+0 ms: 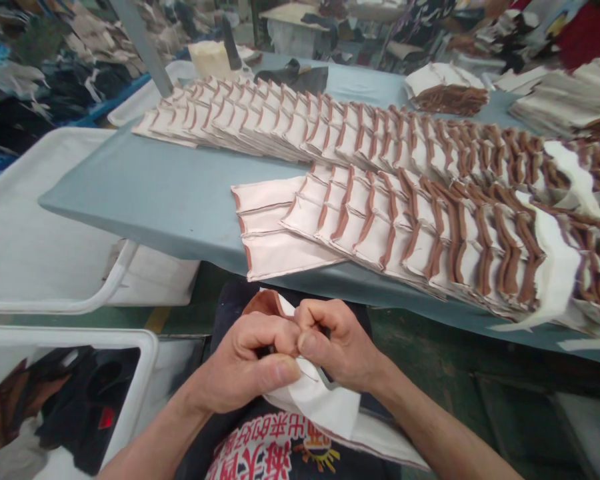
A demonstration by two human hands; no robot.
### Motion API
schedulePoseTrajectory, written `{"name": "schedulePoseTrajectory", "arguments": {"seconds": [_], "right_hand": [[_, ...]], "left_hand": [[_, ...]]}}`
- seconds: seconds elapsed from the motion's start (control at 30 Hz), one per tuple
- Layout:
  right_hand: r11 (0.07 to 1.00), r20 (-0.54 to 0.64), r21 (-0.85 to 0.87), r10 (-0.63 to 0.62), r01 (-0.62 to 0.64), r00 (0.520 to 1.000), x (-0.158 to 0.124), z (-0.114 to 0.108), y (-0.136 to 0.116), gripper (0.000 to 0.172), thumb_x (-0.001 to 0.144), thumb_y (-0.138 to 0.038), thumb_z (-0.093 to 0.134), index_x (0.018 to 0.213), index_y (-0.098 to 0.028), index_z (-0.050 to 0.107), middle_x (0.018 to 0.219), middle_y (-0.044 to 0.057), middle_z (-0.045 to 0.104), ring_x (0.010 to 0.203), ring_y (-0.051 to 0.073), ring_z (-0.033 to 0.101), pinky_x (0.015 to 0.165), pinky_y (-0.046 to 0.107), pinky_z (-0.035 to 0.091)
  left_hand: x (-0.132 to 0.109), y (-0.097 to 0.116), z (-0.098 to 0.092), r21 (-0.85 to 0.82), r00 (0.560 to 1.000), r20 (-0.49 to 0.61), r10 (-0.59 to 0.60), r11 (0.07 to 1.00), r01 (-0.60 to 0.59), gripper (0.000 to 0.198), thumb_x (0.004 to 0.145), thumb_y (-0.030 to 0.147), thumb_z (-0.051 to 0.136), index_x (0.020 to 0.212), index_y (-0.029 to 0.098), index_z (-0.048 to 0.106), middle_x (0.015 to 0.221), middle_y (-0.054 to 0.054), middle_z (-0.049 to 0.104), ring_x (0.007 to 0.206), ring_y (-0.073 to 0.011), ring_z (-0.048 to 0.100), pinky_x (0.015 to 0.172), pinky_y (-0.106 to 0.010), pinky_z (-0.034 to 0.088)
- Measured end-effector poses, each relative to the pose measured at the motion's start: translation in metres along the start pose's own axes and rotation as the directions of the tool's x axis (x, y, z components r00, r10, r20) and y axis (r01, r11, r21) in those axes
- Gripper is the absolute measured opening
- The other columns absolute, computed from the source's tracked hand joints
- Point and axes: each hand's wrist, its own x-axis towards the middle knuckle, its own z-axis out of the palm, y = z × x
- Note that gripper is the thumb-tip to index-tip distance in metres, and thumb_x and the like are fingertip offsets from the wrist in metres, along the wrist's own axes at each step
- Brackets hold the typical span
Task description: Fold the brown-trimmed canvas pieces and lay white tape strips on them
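A white fabric piece (333,405) with a brown side (263,303) hangs over my lap, its long seamed edge trailing to the lower right. My left hand (260,360) is closed on it, thumb stretched along the cloth and fingers curled under. Against its fingertips, my right hand (337,343) pinches at the same spot with thumb and forefinger. A small grey metal-looking thing (326,379) shows below the right palm; its kind is mostly hidden. What lies exactly between the touching fingertips cannot be made out.
Ahead, a blue-covered table (145,193) bears two long rows of overlapping white-and-brown sewn pieces (370,213). White fabric strips (557,260) lie across them at right. White bins (45,220) stand at left, one holding dark cloth (80,393). A metal post (143,43) rises at the table's far left.
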Motion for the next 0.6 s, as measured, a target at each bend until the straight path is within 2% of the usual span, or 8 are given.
{"name": "schedulePoseTrajectory", "arguments": {"seconds": [0.03, 0.1, 0.17, 0.23, 0.33, 0.43, 0.53, 0.6], "right_hand": [[0.998, -0.004, -0.060, -0.033, 0.032, 0.999, 0.002, -0.003, 0.000, 0.064, 0.088, -0.079, 0.058, 0.064, -0.021, 0.044, 0.058, -0.007, 0.038, 0.053, 0.009, 0.031, 0.051, 0.024, 0.027], [0.986, -0.036, -0.135, -0.100, 0.094, 0.994, 0.004, -0.009, -0.002, 0.061, 0.091, -0.078, 0.055, 0.073, -0.020, 0.054, 0.069, -0.002, 0.054, 0.063, 0.012, 0.047, 0.060, 0.026, 0.038], [0.978, -0.108, -0.157, -0.156, 0.139, 0.982, 0.003, -0.015, -0.005, 0.056, 0.095, -0.074, 0.054, 0.089, -0.019, 0.062, 0.095, 0.007, 0.068, 0.083, 0.018, 0.059, 0.072, 0.029, 0.045], [0.979, -0.139, -0.153, -0.155, 0.134, 0.978, -0.002, -0.021, -0.011, 0.053, 0.098, -0.071, 0.053, 0.100, -0.020, 0.064, 0.113, 0.010, 0.070, 0.097, 0.021, 0.062, 0.078, 0.031, 0.047], [0.979, -0.052, -0.192, -0.083, 0.072, 0.995, -0.019, -0.023, -0.020, 0.059, 0.096, -0.077, 0.050, 0.103, -0.020, 0.066, 0.102, 0.007, 0.070, 0.091, 0.021, 0.062, 0.080, 0.031, 0.046], [0.969, 0.038, -0.246, 0.016, -0.006, 0.999, -0.040, -0.018, -0.019, 0.069, 0.090, -0.085, 0.046, 0.096, -0.020, 0.067, 0.090, 0.004, 0.066, 0.080, 0.019, 0.060, 0.076, 0.031, 0.045], [0.964, 0.044, -0.255, 0.086, -0.072, 0.995, -0.058, -0.009, -0.005, 0.073, 0.089, -0.088, 0.041, 0.088, -0.020, 0.065, 0.086, 0.004, 0.065, 0.078, 0.020, 0.060, 0.073, 0.030, 0.045], [0.960, 0.024, -0.247, 0.141, -0.131, 0.990, -0.065, -0.005, 0.010, 0.072, 0.092, -0.087, 0.038, 0.087, -0.020, 0.065, 0.086, 0.005, 0.066, 0.081, 0.021, 0.062, 0.077, 0.032, 0.046]], "left_hand": [[-0.002, 0.003, -0.002, 0.033, 1.000, 0.014, -0.011, 0.999, 0.011, 0.049, 0.097, 0.048, 0.068, 0.065, 0.019, 0.045, 0.063, 0.003, 0.044, 0.059, -0.0112, 0.037, 0.056, -0.026, 0.033], [-0.006, 0.007, -0.004, 0.079, 0.999, 0.016, -0.035, 0.996, 0.034, 0.050, 0.096, 0.051, 0.068, 0.065, 0.019, 0.046, 0.063, 0.003, 0.044, 0.059, -0.0120, 0.038, 0.058, -0.028, 0.032], [-0.010, 0.009, -0.005, 0.109, 0.997, -0.018, -0.071, 0.991, 0.073, 0.053, 0.094, 0.056, 0.068, 0.064, 0.019, 0.046, 0.062, 0.003, 0.044, 0.059, -0.0124, 0.038, 0.058, -0.029, 0.032], [-0.015, 0.011, -0.005, 0.156, 0.995, -0.062, -0.077, 0.984, 0.086, 0.055, 0.095, 0.061, 0.065, 0.064, 0.019, 0.045, 0.062, 0.003, 0.044, 0.059, -0.0123, 0.038, 0.057, -0.029, 0.032], [-0.023, 0.016, -0.001, 0.259, 0.994, -0.107, -0.026, 0.965, 0.053, 0.052, 0.100, 0.057, 0.060, 0.067, 0.019, 0.044, 0.064, 0.004, 0.043, 0.059, -0.0110, 0.038, 0.058, -0.027, 0.031], [-0.036, 0.022, 0.005, 0.361, 0.985, -0.169, 0.030, 0.932, 0.033, 0.049, 0.104, 0.050, 0.055, 0.069, 0.020, 0.041, 0.064, 0.004, 0.041, 0.058, -0.0107, 0.038, 0.056, -0.026, 0.031], [-0.053, 0.028, 0.012, 0.503, 0.969, -0.210, 0.128, 0.864, -0.005, 0.043, 0.106, 0.044, 0.051, 0.072, 0.022, 0.037, 0.063, 0.004, 0.039, 0.058, -0.0119, 0.040, 0.056, -0.027, 0.030], [-0.065, 0.027, 0.020, 0.582, 0.968, -0.178, 0.177, 0.812, -0.042, 0.040, 0.107, 0.041, 0.048, 0.074, 0.023, 0.038, 0.061, 0.004, 0.042, 0.057, -0.0135, 0.042, 0.056, -0.029, 0.030]]}}
